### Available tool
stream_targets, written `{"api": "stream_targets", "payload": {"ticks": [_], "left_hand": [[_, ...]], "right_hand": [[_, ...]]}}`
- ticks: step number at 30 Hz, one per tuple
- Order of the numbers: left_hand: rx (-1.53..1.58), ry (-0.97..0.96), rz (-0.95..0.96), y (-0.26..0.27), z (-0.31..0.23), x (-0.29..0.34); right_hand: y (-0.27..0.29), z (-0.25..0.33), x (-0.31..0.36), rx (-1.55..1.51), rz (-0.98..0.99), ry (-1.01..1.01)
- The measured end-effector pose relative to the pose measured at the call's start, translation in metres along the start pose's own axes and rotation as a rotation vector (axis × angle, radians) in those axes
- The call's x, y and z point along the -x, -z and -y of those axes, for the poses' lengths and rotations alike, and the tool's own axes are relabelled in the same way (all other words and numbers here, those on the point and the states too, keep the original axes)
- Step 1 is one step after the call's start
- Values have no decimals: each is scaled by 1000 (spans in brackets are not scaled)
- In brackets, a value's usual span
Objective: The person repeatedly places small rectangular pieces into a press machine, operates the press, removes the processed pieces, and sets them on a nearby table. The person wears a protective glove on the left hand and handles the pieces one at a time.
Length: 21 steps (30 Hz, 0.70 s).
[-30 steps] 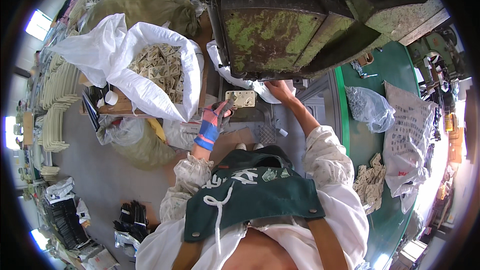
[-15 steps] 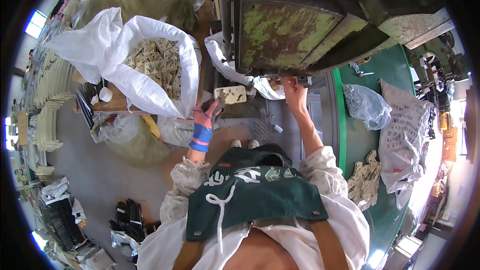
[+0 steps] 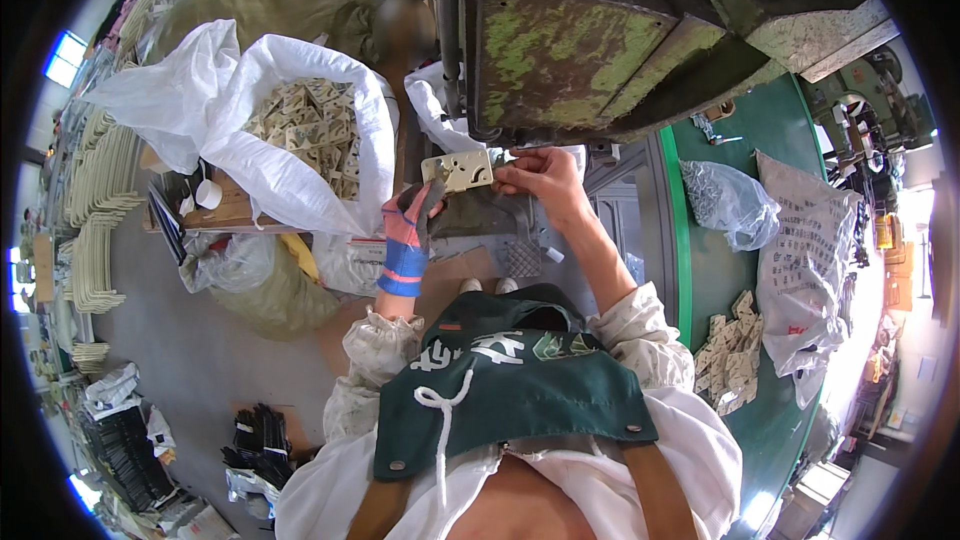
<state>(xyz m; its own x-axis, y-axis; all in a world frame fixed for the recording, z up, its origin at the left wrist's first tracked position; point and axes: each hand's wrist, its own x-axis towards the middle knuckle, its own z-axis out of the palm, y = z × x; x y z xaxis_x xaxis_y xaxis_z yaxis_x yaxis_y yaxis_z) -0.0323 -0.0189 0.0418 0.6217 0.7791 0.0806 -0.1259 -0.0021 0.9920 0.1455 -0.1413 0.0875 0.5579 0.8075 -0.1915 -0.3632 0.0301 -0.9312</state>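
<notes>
A cream metal plate with several holes and a curved slot is held up below the machine. My left hand, in a pink and blue striped glove with a dark palm, grips the plate's left end. My right hand is bare, its thumb and forefinger closed together close by the plate's right end. Whatever is between those fingertips is too small to make out. The old press-like machine, with worn green paint, stands just beyond both hands.
Left of the hands, an open white sack holds many cream plates. Another white bag sits partly behind the machine. On the right, a green table carries a clear plastic bag, a printed sack and a pile of cream parts.
My right hand has come from under the machine's edge, left and slightly nearer, to the plate's right end. The plate has risen slightly and tilted in my left hand.
</notes>
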Motion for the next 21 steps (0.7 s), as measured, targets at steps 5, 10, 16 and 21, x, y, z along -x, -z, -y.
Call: {"api": "stream_targets", "payload": {"ticks": [5, 10, 16, 21], "left_hand": [[54, 220, -24, 1, -6, -5], [-57, -4, 83, -8, 8, -8], [66, -26, 93, -29, 36, -22], [64, 100, 155, -28, 29, -25]], "right_hand": [[8, -1, -5, 106, -33, -10], [18, -23, -12, 21, -70, -127], [27, -30, -8, 67, 41, -81], [81, -53, -31, 757, -181, 88]]}}
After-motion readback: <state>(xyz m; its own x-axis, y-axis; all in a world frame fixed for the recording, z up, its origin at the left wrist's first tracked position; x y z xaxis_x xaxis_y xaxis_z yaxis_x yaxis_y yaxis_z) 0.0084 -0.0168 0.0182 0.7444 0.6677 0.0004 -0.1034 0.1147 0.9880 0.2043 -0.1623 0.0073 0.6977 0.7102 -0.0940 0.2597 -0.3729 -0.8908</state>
